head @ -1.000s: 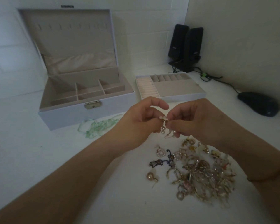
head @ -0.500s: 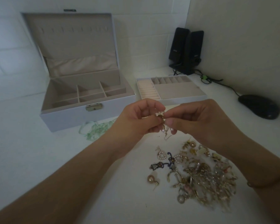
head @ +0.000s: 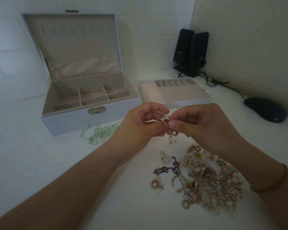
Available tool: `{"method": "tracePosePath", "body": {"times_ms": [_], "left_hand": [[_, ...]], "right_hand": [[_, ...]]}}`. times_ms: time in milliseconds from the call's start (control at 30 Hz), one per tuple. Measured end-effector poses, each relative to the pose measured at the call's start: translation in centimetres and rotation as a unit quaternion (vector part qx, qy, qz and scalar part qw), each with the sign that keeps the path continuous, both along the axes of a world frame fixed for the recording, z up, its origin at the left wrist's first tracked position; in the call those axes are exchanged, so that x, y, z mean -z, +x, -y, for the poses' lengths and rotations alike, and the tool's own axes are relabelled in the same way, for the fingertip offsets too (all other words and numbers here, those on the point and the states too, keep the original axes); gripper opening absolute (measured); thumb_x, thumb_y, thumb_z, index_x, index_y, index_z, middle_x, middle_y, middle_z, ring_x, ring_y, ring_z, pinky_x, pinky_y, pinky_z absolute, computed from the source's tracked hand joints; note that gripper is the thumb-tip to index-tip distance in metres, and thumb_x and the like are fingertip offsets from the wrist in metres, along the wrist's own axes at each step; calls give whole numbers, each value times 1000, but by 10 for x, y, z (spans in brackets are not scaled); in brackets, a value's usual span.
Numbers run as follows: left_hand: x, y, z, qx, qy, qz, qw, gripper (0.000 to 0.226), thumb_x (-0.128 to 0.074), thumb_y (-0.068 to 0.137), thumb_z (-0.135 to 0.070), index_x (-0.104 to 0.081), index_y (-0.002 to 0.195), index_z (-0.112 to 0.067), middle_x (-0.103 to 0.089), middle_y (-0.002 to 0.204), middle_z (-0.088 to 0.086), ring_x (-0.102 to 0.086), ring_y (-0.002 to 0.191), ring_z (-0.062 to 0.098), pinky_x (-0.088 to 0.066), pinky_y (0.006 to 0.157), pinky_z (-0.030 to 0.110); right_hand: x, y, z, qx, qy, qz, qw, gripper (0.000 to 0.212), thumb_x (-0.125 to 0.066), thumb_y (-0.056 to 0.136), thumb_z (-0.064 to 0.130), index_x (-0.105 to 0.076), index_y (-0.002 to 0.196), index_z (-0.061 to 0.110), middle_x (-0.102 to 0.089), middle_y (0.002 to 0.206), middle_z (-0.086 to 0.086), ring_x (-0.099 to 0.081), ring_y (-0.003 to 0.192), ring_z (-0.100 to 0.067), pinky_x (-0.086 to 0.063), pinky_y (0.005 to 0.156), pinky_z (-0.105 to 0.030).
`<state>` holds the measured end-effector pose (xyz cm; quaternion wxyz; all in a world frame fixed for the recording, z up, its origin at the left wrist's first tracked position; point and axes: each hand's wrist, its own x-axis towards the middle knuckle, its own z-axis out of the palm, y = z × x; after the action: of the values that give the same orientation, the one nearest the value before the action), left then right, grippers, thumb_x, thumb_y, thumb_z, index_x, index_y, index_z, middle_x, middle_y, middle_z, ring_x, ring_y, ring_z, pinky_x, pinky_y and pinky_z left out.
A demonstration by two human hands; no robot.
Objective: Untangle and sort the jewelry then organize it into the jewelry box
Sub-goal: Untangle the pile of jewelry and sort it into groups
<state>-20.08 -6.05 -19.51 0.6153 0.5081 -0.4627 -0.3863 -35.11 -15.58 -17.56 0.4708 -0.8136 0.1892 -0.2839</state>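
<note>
A small gold-and-pearl earring cluster is pinched between both hands above the worktop, pearl drops dangling below it. The tangled jewelry pile lies on the worktop beneath, with a single pearl earring just to its left. The jewelry box stands open behind, its removable tray beside it.

head cam, single view | looks forward and down from above the white desk | close on both forearms, wide-angle | open jewelry box and corner wall at far edge | no second view
</note>
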Motion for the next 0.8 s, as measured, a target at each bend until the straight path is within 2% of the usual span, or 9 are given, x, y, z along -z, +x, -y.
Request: {"method": "tracePosePath", "body": {"times_ms": [67, 167, 267, 333, 400, 500, 667, 800], "left_hand": [[0, -1, 0, -22, -6, 36, 999, 19, -64, 87, 8, -61, 98, -7, -68, 79, 7, -69, 70, 21, -54, 75, 36], [2, -3, 2, -60, -12, 90, 994, 20, -68, 84, 6, -63, 96, -9, -68, 71, -2, -70, 67, 18, -54, 67, 25], [4, -4, 3, -84, -8, 109, 990, 21, -72, 81, 4, -63, 94, -10, -66, 66, -7, -70, 66, 16, -57, 68, 25], [4, -3, 3, -95, -13, 111, 989, 22, -74, 80, 5, -63, 94, -9, -68, 69, 1, -70, 66, 17, -58, 71, 28], [4, -4, 3, -103, -12, 116, 988, 23, -74, 79, 4, -63, 94, -9, -70, 74, 11, -71, 67, 19, -58, 72, 30], [3, -3, 2, -110, 6, 112, 988, 25, -77, 78, 1, -63, 94, -12, -72, 74, 11, -72, 68, 21, -59, 72, 29], [-1, -2, 2, -100, 26, 60, 993, 25, -76, 78, 2, -62, 97, -8, -73, 69, 7, -68, 60, 11, -50, 61, 17], [0, -4, 2, -113, 22, 55, 992, 26, -76, 78, 1, -62, 98, -7, -72, 68, 5, -69, 61, 12, -50, 61, 16]], "right_hand": [[0, 1, 0, 4, -7, -11, 1000, 5, -70, 81, 13, -75, 82, 13, -73, 68, 2, -67, 60, -11, -51, 61, -15], [0, 2, 0, 20, -31, -35, 999, 10, -70, 83, 17, -74, 78, 25, -71, 65, 14, -61, 53, -2, -47, 54, -11], [1, 4, 0, 30, -74, -79, 994, 16, -67, 85, 26, -73, 74, 36, -71, 68, 11, -61, 61, -24, -50, 59, -28], [2, 5, 0, 31, -77, -83, 993, 18, -66, 86, 27, -72, 73, 38, -70, 69, 8, -60, 66, -27, -49, 61, -30], [2, 5, 0, 31, -80, -80, 993, 18, -66, 85, 29, -71, 71, 39, -69, 69, 2, -59, 67, -27, -46, 57, -27], [3, 5, 3, 39, -82, -84, 992, 13, -67, 82, 35, -72, 70, 35, -69, 70, -9, -56, 62, -30, -40, 52, -23], [3, 6, 1, 28, -76, -70, 994, 8, -66, 85, 29, -70, 78, 26, -68, 65, 21, -56, 58, -1, -43, 56, -8], [7, 6, 1, 51, -146, -65, 986, 9, -65, 87, 28, -72, 82, 28, -70, 71, 14, -61, 66, -5, -45, 62, -12]]}}
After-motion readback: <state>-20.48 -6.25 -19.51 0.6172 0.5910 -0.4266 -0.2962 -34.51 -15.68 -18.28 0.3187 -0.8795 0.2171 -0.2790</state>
